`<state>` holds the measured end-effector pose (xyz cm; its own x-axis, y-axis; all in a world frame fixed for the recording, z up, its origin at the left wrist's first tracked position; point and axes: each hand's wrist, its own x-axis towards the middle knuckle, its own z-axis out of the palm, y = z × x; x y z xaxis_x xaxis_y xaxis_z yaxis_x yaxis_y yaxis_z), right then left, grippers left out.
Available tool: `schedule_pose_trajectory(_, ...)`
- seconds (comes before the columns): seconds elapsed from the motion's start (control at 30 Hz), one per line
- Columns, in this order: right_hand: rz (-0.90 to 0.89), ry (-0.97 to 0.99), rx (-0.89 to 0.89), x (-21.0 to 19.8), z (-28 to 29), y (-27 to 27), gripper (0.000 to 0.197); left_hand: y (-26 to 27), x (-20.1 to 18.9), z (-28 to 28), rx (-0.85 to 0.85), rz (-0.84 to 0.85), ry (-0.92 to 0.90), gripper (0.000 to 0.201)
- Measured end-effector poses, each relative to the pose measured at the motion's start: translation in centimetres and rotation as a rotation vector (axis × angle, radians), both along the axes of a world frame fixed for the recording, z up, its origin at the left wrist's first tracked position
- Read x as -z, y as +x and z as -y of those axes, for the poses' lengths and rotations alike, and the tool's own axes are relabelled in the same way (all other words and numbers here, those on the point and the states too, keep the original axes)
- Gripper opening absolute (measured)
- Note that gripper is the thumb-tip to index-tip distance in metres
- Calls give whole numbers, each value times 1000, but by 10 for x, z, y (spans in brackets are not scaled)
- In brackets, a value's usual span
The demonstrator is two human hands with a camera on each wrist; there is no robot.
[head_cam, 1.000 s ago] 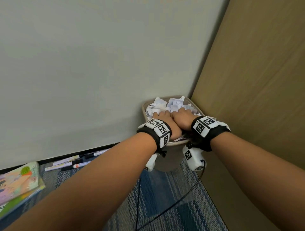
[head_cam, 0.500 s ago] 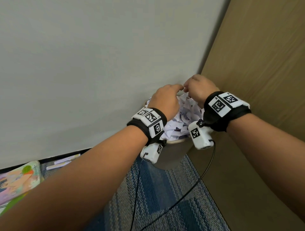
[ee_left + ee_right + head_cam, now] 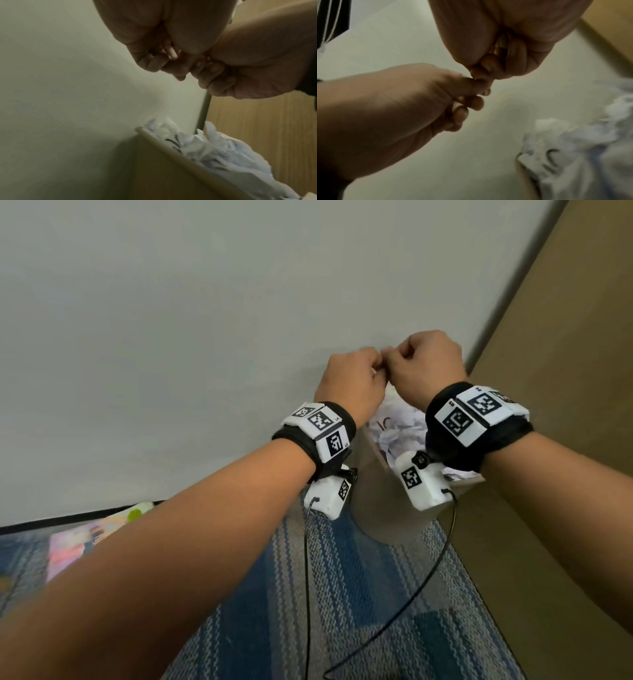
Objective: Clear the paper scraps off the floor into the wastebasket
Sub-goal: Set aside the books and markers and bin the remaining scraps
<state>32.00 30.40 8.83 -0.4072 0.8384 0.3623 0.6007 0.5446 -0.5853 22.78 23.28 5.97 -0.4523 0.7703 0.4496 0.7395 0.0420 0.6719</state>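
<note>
The beige wastebasket (image 3: 380,508) stands in the corner, heaped with crumpled white paper scraps (image 3: 400,426). Both my hands hover above it, close to the wall. My left hand (image 3: 366,368) and right hand (image 3: 399,359) are curled into loose fists, and their fingertips touch each other. No paper shows in either one. The left wrist view shows my left hand (image 3: 159,60) against my right hand (image 3: 223,75), over the basket rim (image 3: 163,143) and the paper scraps (image 3: 214,151). In the right wrist view the curled fingers of my right hand (image 3: 505,65) meet my left hand (image 3: 453,101).
A white wall runs behind the basket and a wooden panel (image 3: 565,371) closes the right side. Blue striped carpet (image 3: 342,594) covers the floor. A colourful book (image 3: 85,535) lies at the left by the wall. Black cables (image 3: 394,621) hang from my wrists.
Both hands have lifted off the paper they were pressing into the basket. They rose above the rim, and their fingers curled in until the two hands met.
</note>
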Motion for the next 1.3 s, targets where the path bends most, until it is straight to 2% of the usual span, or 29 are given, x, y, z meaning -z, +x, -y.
schedule_pose_trajectory(0.2,-14,-33,-121,13,33,-56,43,-62,7,50,-45,-81,-91,21)
schedule_pose_trajectory(0.43,133,-176,-278,64,77,-109,41,-146,52,130,-147,-178,-303,21)
schedule_pose_trajectory(0.67,455,-210,-457,128,124,-150,25,-205,119,212,-223,-171,-631,22)
schedule_pose_trajectory(0.77,691,-151,-557,166,142,-163,21,-223,153,246,-208,-190,-840,21)
schedule_pose_trajectory(0.83,856,-104,-607,191,151,-169,24,-230,175,263,-171,-191,-906,22)
schedule_pose_trajectory(0.93,1017,-96,-606,222,151,-170,37,-227,202,265,-113,-232,-932,29)
schedule_pose_trajectory(1.03,1087,-82,-537,248,142,-165,49,-216,216,244,-74,-306,-972,46)
schedule_pose_trajectory(1.2,1020,-128,-566,273,140,-160,59,-204,236,207,-53,-311,-1052,67)
schedule_pose_trajectory(1.3,1007,-95,-629,282,152,-162,56,-201,246,193,-79,-310,-1076,76)
